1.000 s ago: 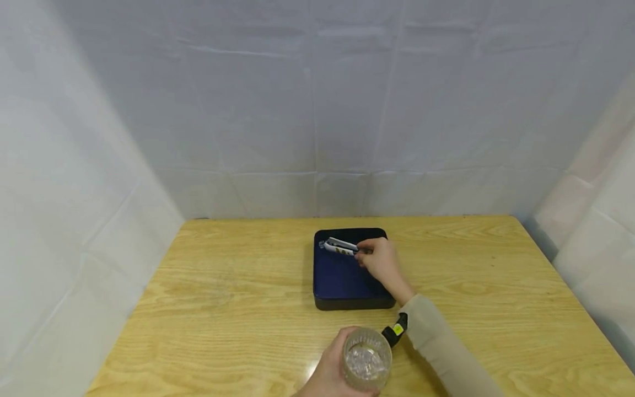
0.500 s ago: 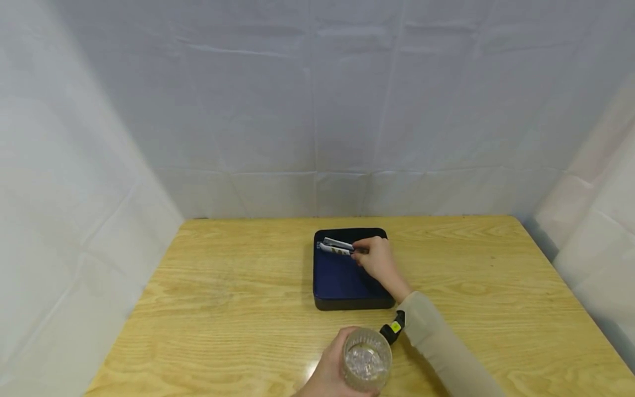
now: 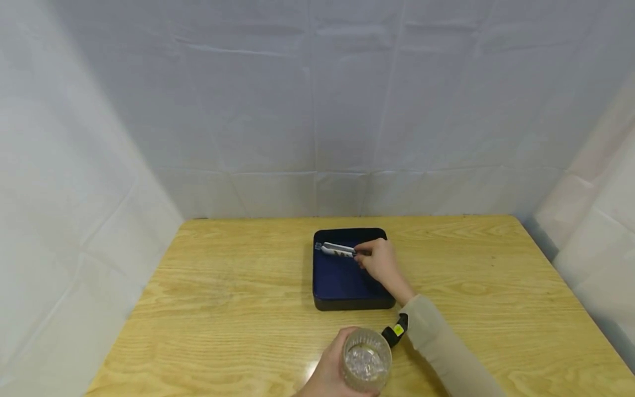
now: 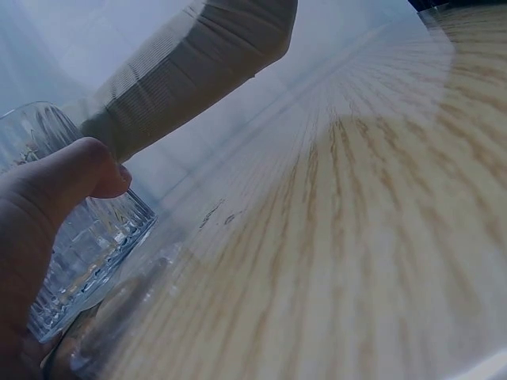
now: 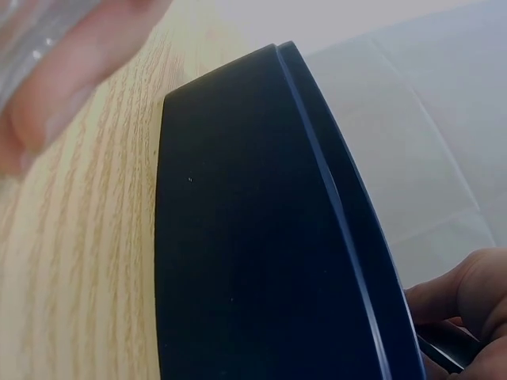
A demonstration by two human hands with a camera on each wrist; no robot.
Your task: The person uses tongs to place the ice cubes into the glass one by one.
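Observation:
My left hand (image 3: 329, 366) holds a ridged clear glass (image 3: 367, 361) near the front edge; clear, ice-like chunks fill its lower part. In the left wrist view the thumb wraps across the glass (image 4: 99, 245). My right hand (image 3: 381, 260) pinches the near end of a slim white tool (image 3: 339, 250) with two long arms and a dark pattern. Its far tip points left, with a small clear chunk (image 3: 318, 246) at it. Both are over the open dark blue box (image 3: 342, 284). In the right wrist view the box's wall (image 5: 245, 222) hides most of the tool.
A light wood table (image 3: 228, 286) lies under everything, with white sheeting (image 3: 307, 110) behind and at both sides. The right sleeve (image 3: 441, 336) crosses the table's right half, and a black wrist strap mount (image 3: 395, 329) sits close to the glass.
The white tool has shifted slightly left and its two arms have drawn closer together. The clear chunk now sits a little farther left. My left hand and the glass stay still.

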